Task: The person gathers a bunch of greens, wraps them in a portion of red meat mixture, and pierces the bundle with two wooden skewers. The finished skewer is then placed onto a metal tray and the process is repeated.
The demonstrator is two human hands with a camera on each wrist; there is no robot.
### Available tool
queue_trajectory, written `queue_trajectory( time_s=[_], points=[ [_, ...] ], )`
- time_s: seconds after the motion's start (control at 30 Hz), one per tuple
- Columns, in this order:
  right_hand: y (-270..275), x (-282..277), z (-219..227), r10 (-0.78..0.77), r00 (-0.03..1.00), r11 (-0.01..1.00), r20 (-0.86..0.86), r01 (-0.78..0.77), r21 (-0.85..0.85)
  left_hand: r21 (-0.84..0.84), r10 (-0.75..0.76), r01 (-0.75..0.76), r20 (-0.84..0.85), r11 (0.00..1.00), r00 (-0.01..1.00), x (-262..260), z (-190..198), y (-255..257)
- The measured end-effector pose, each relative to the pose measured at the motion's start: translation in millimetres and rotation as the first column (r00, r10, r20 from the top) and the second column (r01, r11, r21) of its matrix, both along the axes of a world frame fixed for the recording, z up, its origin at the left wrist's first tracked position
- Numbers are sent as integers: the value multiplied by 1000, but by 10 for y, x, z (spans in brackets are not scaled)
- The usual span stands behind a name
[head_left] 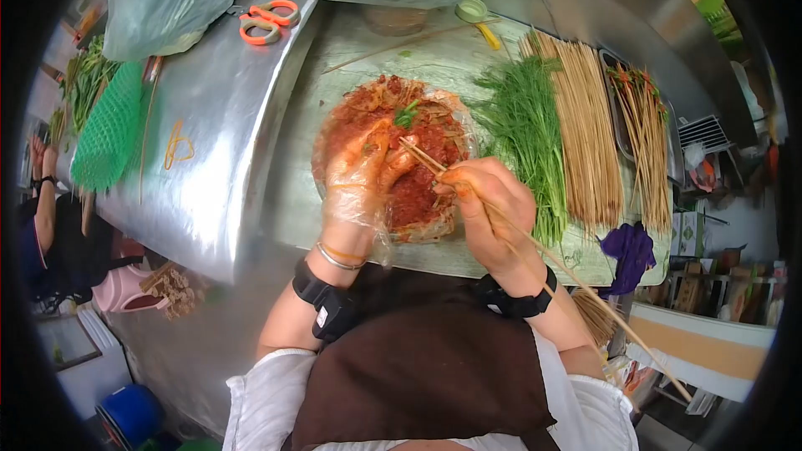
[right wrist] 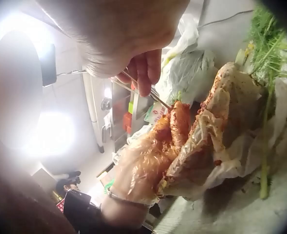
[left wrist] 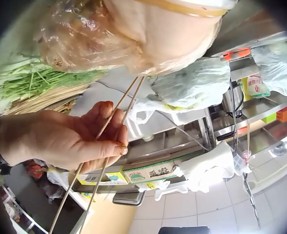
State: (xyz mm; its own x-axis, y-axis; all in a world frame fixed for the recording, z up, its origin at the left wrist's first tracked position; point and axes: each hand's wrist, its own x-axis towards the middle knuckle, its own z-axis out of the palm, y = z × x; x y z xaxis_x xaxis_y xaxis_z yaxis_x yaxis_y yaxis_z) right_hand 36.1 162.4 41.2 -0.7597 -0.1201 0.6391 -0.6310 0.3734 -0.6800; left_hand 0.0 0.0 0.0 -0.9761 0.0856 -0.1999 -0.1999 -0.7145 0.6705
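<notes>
My left hand [head_left: 357, 184], in a clear plastic glove smeared red, is over a plastic-lined bowl of red sauced mixture [head_left: 426, 196]. Its bent fingers and thumb pinch sauced food with a green leaf [head_left: 407, 114] at the fingertips; the food itself is mostly hidden. Two long thin skewers [head_left: 551, 255] slant in from the lower right, their tips at those fingers. My bare right hand [head_left: 493, 213] pinches the skewers near the tips, its fingertips stained red. In the right wrist view, the tips meet the gloved left hand [right wrist: 148, 161].
Right of the bowl lie feathery greens [head_left: 535, 134], a row of bare skewers [head_left: 589, 134], a tray of filled skewers [head_left: 639, 125] and a purple cloth [head_left: 626, 259]. Orange scissors [head_left: 269, 22] and plastic bags [head_left: 167, 4] are at the upper left. A green-handled strainer [head_left: 473, 10] lies behind.
</notes>
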Motion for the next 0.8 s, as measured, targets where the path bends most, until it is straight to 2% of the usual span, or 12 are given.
queue_trajectory(
  time_s=[0.2, 0.3, 0.33, 0.4, 0.43, 0.47, 0.5, 0.53, 0.57, 0.67, 0.77, 0.8],
  points=[
    [-80, -103, -124, -48, 999, 994, -20, 50, 96, -52, -40, 37, -54, 998, 998, 47, -33, 25],
    [-82, -129, -124, -31, 986, 996, 162, 45, -79, -68, -53, 46, -104, 997, 993, 30, -111, 11],
    [-48, -144, -184, -34, 981, 989, 189, 60, -134, -165, 36, -64, -165, 984, 986, 25, -151, 58],
    [149, -45, 51, -61, 969, 989, 241, 92, -120, -249, 5, -62, -223, 966, 975, -12, -44, 22],
    [277, 61, 125, -11, 940, 986, 341, 67, -153, -514, -59, -134, -341, 847, 938, -70, -88, -18],
    [392, 183, 136, 47, 898, 945, 438, 103, -312, -733, -123, -295, -458, 613, 880, -119, -111, -60],
    [507, 307, 115, 135, 846, 877, 516, 141, -459, -673, -98, -255, -439, 694, 893, -123, -120, -56],
    [620, 392, 85, 244, 785, 781, 569, 188, -595, -419, 1, -165, -366, 893, 931, -107, -117, -21],
    [727, 450, 57, 230, 793, 759, 564, 216, -614, -113, 61, -93, -259, 989, 964, -97, -96, -4],
    [1113, 559, 37, 144, 855, 677, 498, 281, -680, -319, -82, -69, -437, 945, 896, -80, -9, 22],
    [1674, 497, 87, -167, 914, 537, 369, 398, -744, -406, -70, -117, -416, 906, 907, -26, 206, 43],
    [1894, 442, 151, -232, 904, 513, 359, 428, -744, -507, -44, -217, -454, 834, 890, -70, 53, -21]
  ],
)
